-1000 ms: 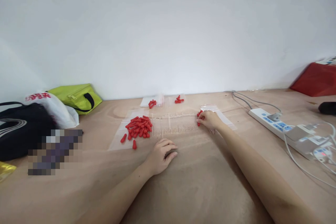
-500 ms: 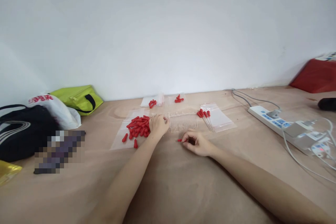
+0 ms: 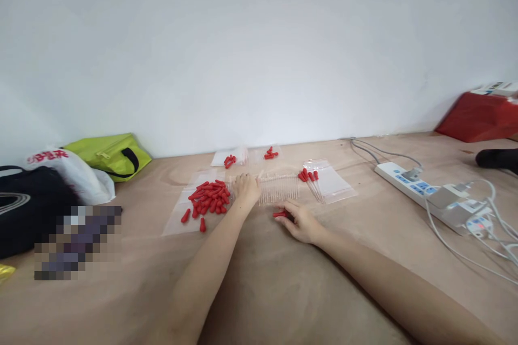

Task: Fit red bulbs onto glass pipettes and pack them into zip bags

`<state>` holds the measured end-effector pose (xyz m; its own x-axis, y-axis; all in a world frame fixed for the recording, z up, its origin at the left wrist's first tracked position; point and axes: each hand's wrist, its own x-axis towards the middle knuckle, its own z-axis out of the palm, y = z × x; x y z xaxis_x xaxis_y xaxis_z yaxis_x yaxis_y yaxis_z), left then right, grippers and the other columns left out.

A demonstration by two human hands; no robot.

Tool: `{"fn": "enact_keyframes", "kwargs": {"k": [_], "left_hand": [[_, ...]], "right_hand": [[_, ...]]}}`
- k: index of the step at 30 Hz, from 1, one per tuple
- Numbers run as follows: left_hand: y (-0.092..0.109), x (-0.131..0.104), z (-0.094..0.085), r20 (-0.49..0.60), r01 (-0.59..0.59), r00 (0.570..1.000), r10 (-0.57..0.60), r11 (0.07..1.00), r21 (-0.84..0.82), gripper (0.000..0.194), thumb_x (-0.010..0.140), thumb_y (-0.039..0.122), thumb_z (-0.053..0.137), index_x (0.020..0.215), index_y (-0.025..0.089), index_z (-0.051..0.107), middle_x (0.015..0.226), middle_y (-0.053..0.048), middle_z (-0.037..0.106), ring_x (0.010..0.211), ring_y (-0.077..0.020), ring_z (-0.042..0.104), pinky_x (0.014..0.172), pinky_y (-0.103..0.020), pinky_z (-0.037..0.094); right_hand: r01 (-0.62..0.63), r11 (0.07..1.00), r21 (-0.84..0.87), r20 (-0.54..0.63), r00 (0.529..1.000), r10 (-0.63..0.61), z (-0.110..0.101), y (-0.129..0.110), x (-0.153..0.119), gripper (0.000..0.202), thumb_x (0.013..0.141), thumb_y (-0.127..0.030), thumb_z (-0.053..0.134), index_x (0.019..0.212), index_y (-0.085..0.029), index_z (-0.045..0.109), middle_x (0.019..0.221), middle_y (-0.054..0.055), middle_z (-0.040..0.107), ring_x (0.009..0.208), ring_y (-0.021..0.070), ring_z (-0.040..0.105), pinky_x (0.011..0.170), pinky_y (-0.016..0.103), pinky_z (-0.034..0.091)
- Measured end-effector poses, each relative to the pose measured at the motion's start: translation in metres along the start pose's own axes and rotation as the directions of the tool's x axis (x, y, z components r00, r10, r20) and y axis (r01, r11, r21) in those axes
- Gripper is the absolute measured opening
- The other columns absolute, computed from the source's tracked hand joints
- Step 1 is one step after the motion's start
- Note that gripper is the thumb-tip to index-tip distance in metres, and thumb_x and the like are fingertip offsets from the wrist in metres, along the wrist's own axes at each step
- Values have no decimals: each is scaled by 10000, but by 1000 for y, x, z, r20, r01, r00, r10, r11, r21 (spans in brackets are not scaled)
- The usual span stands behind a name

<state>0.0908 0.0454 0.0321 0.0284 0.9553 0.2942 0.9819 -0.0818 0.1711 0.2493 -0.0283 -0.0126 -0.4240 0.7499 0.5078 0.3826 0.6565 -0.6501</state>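
Note:
My right hand (image 3: 301, 222) is closed round a red rubber dropper bulb (image 3: 280, 214), held low over the table with its end showing past the fingertips. My left hand (image 3: 246, 190) reaches over a row of thin glass dropper tubes (image 3: 280, 188). Its fingers are bent down among the tubes, and whatever they grip is hidden. Left of that hand, a heap of red rubber bulbs (image 3: 208, 197) lies on a clear plastic bag (image 3: 174, 221). Beyond the row's right end, several droppers with red bulbs (image 3: 309, 176) rest beside another clear bag (image 3: 334, 186).
Two small groups of red bulbs (image 3: 230, 161) lie on bags near the wall. A white power strip (image 3: 404, 180) with plugs and cables stands at right, near a red bag (image 3: 477, 116). A lime-green bag (image 3: 109, 153), a white plastic bag (image 3: 81, 172) and a black bag (image 3: 36, 210) are at left.
My right fingers have shifted on the red bulb, so more of it shows. My left hand stays at the glass tubes, its fingers slightly turned. The whole view has swung a little right.

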Motion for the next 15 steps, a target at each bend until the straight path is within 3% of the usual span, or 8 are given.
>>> {"fn": "enact_keyframes", "kwargs": {"k": [5,8,11,15], "left_hand": [[-18,-46,-10,-11,-244,969,245,959,-144,142,860,243,428,835,171,547,815,-31,634,802,-173,577,740,-290,407],[-36,-75,-7,-118,-460,887,447,828,-321,146,870,236,414,813,175,534,759,-15,639,724,-158,583,725,-300,393],[-45,-90,-3,-190,-537,843,504,766,-353,186,892,228,374,902,184,554,824,-22,659,754,-154,594,741,-312,370],[-46,-93,-1,-207,-555,832,515,763,-330,220,899,217,362,941,194,577,834,-23,664,764,-148,592,776,-321,358]], "right_hand": [[-33,999,-38,-62,998,30,1,5,2,217,833,-180,446,986,-210,597,837,63,573,790,165,539,730,320,453],[-16,1000,-3,-44,999,16,1,5,3,208,839,-176,434,967,-211,594,864,64,590,811,165,550,746,320,455],[12,999,37,7,1000,-12,0,3,3,195,842,-175,430,957,-214,582,881,60,602,830,163,559,762,319,455],[28,998,57,6,1000,-28,0,0,3,146,837,-179,441,908,-198,567,882,63,590,832,157,555,762,313,454]]}}
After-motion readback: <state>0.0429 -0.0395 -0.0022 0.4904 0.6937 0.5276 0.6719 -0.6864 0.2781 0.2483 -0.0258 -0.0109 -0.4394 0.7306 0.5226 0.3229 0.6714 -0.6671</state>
